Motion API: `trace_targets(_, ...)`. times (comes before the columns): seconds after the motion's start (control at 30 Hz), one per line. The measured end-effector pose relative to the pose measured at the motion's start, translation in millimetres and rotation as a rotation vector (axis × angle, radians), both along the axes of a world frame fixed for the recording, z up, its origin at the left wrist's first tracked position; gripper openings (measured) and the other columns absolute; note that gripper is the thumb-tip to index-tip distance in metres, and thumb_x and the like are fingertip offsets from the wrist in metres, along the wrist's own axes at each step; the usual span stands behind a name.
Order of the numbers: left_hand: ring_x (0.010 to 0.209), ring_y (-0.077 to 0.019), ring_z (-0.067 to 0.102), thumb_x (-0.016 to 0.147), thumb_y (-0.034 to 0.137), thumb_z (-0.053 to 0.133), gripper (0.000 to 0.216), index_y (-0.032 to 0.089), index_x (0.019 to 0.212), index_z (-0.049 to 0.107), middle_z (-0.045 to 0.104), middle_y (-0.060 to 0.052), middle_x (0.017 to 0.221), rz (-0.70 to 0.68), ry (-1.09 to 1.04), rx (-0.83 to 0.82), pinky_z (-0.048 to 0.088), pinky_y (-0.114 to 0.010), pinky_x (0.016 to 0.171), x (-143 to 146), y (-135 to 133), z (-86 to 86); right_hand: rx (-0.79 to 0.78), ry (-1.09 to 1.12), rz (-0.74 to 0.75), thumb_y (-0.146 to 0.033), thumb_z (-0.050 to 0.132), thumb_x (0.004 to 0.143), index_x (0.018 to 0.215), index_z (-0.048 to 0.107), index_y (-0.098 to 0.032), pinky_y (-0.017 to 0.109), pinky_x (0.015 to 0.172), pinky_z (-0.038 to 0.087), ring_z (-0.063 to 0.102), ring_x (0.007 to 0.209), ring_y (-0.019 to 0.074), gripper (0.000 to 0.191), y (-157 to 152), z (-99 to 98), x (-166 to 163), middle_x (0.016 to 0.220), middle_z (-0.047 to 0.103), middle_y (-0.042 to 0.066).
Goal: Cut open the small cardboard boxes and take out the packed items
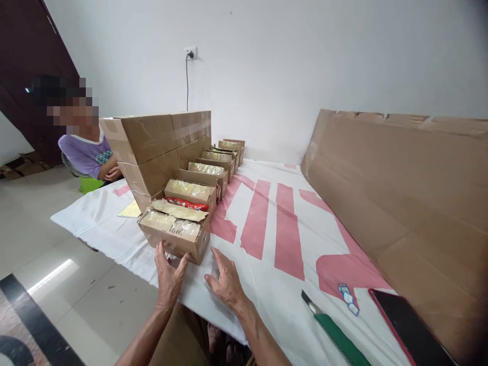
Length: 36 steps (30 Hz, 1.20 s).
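On the table (pixel 257 290) a row of small brown cartons (pixel 190 190) goes back toward the wall, and several have raised flaps. A red packet (pixel 186 204) shows between the raised flap of the nearest carton (pixel 168 240) and the next one; I cannot tell which of the two holds it. Along the left side of the row stands a stack of bigger boxes (pixel 147 140), with tape on the ones I can see; their contents are hidden.

The nearest carton sits at the front end of the row, close to the table edge. It is plain brown, with pale, torn-looking cardboard and shiny clear tape on its top, and some dark print there.

The left hand (pixel 170 277) is at the front side of this carton, thumb and fingers apart; whether the fingertips touch it is not clear. The right hand (pixel 226 284) is just beside its right end, fingers also apart, holding nothing.
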<state>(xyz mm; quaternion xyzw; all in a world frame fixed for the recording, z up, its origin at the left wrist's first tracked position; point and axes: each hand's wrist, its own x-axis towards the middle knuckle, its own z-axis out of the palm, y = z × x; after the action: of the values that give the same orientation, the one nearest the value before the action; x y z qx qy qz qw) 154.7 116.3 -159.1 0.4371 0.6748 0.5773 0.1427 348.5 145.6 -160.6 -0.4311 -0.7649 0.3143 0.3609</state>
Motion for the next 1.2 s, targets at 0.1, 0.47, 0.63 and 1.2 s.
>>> trace_targets(0.1,0.151,-0.0421,0.031,0.081,0.056,0.073,0.098,0.023,0.159,0.022,0.025,-0.023,0.162,0.019,-0.051,0.004,0.042,-0.060,0.114,0.1,-3.3,2.4,-0.048,-0.081,0.041,-0.021,0.069,0.075,0.157,0.041,-0.023,0.056,0.117,0.036,0.048,0.143,0.0357,0.087,-1.1,18.4,-6.1,0.155,0.053,0.015)
trace_targets(0.47,0.149,-0.0387,0.035,0.080,0.050,0.075,0.093,0.020,0.155,0.031,0.032,-0.024,0.158,-0.005,-0.101,0.036,0.047,-0.057,0.112,-16.4,8.9,8.1,-0.049,-0.149,0.030,-0.019,0.068,0.077,0.158,0.035,-0.019,0.054,0.116,0.037,0.048,0.143,0.0339,0.088,13.8,27.6,-36.2,0.156,0.051,0.015)
trace_targets(0.63,0.148,-0.0401,0.036,0.077,0.051,0.077,0.093,0.018,0.153,0.036,0.035,-0.024,0.157,0.050,-0.063,0.067,0.050,-0.059,0.108,-19.6,12.4,4.0,0.079,-0.154,-0.017,-0.018,0.069,0.075,0.153,0.043,-0.024,0.049,0.114,0.042,0.055,0.137,0.0301,0.082,16.9,0.1,-39.6,0.149,0.060,0.010)
trace_targets(1.2,0.151,-0.0343,0.034,0.082,0.024,0.062,0.075,0.016,0.152,0.037,0.041,-0.021,0.156,0.104,0.082,0.132,0.040,-0.054,0.120,-18.2,22.9,-31.4,0.215,-0.062,-0.100,-0.023,0.054,0.078,0.127,0.065,-0.019,0.050,0.106,0.049,0.067,0.120,0.0316,0.050,25.9,-24.2,-39.4,0.127,0.073,0.014)
